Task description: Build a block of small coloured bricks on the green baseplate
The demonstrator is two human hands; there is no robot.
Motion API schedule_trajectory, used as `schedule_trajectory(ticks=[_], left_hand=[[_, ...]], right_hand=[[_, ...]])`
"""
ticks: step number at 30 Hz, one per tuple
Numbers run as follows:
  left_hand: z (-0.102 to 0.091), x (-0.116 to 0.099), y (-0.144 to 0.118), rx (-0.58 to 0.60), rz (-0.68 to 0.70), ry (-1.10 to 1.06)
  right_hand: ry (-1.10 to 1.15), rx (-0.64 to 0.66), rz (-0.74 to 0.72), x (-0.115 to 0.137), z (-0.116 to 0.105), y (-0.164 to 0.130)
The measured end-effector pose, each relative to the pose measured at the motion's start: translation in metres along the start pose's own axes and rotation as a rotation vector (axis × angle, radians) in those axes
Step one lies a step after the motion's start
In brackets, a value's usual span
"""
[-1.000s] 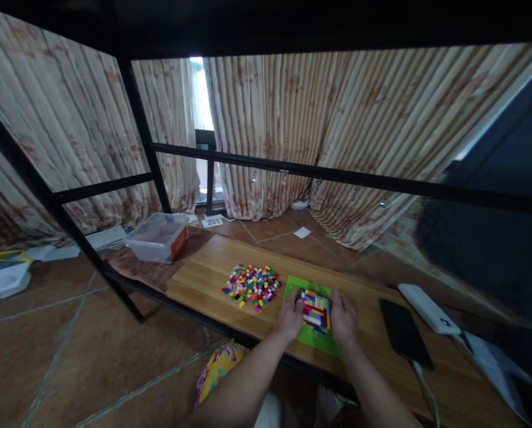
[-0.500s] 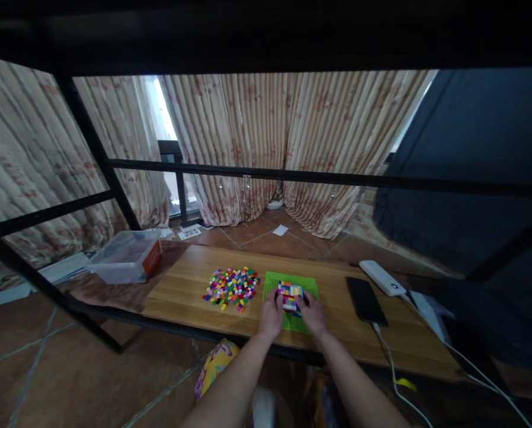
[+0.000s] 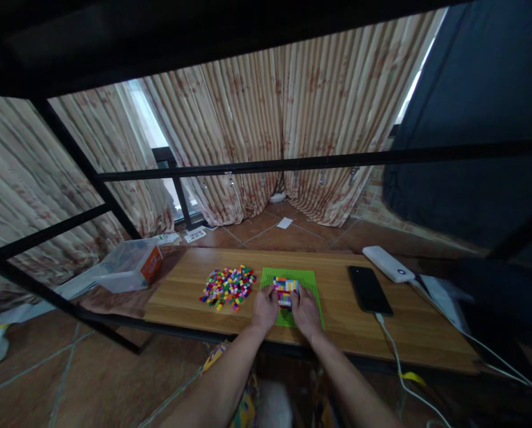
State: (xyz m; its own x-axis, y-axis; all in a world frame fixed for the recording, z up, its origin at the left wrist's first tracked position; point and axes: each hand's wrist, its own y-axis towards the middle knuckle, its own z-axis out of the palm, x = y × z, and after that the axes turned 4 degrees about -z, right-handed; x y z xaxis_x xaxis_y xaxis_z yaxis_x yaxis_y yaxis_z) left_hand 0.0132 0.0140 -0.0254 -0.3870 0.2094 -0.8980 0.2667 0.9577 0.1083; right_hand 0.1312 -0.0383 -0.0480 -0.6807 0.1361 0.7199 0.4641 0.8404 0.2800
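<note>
— While the brick block [image 3: 286,286] is gripped from both sides, where exactly is it placed?
— It is held over the green board [image 3: 308,277], near the middle of the worktop [image 3: 183,279]. Whether it is lifted clear or rested on the board cannot be told.
— And how are the hands set?
— The left edge is held by the left hand [image 3: 266,305], the right edge by the right hand [image 3: 305,309]; both are narrowed onto the block, and its near corners are partly covered.
— How is such a hold best managed?
— Even pressure should probably be applied along whole edges, since a layer could be split by a hard squeeze at one brick. The block is best squared with the board's edges.
— And the loose bricks [image 3: 229,285]?
— They are heaped on the left, just beside the board, so sideways sweeps are best avoided. The phone [image 3: 369,288], on the right, is set well apart.
</note>
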Motion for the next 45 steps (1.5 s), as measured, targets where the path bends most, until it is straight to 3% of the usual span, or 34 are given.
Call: schedule_trajectory(ticks=[7,12,15,18,20,22,26,28,30,32,35,38,41,45], left_hand=[[0.002,0.006,-0.003,-0.026,-0.029,-0.112],[0.001,0.019,0.004,0.035,-0.157,-0.345],[0.000,0.022,0.003,-0.056,-0.230,-0.485],[-0.010,0.017,-0.006,-0.158,-0.287,-0.579],[-0.027,0.011,-0.013,-0.240,-0.238,-0.616],[-0.051,0.007,-0.018,-0.336,-0.211,-0.647],[-0.102,0.009,-0.019,-0.602,-0.218,-0.675],[-0.119,0.015,-0.020,-0.694,-0.253,-0.702],[-0.129,0.023,-0.023,-0.731,-0.305,-0.714],[-0.134,0.030,-0.027,-0.715,-0.363,-0.695],[-0.140,0.041,-0.031,-0.585,-0.436,-0.594],[-0.145,0.049,-0.034,-0.398,-0.449,-0.333],[-0.147,0.050,-0.039,-0.241,-0.391,-0.010],[-0.137,0.040,-0.045,-0.163,-0.393,0.216]], right_hand=[[-0.028,-0.003,-0.048,0.001,-0.006,-0.004],[0.041,0.002,-0.058,-0.003,-0.006,-0.005],[0.103,-0.012,0.018,-0.006,-0.010,-0.002],[0.086,-0.133,0.149,-0.003,-0.021,-0.001],[0.063,-0.268,0.105,0.006,-0.029,-0.004],[0.082,-0.288,-0.014,0.021,-0.032,-0.011],[0.168,-0.032,-0.290,0.060,-0.012,-0.030],[0.143,0.154,-0.387,0.078,0.006,-0.038],[0.083,0.246,-0.409,0.091,0.023,-0.042],[0.020,0.285,-0.403,0.098,0.038,-0.041],[-0.053,0.280,-0.383,0.101,0.054,-0.034],[-0.119,0.280,-0.381,0.099,0.064,-0.024],[-0.164,0.358,-0.409,0.097,0.069,-0.016],[-0.161,0.405,-0.439,0.096,0.072,-0.009]])
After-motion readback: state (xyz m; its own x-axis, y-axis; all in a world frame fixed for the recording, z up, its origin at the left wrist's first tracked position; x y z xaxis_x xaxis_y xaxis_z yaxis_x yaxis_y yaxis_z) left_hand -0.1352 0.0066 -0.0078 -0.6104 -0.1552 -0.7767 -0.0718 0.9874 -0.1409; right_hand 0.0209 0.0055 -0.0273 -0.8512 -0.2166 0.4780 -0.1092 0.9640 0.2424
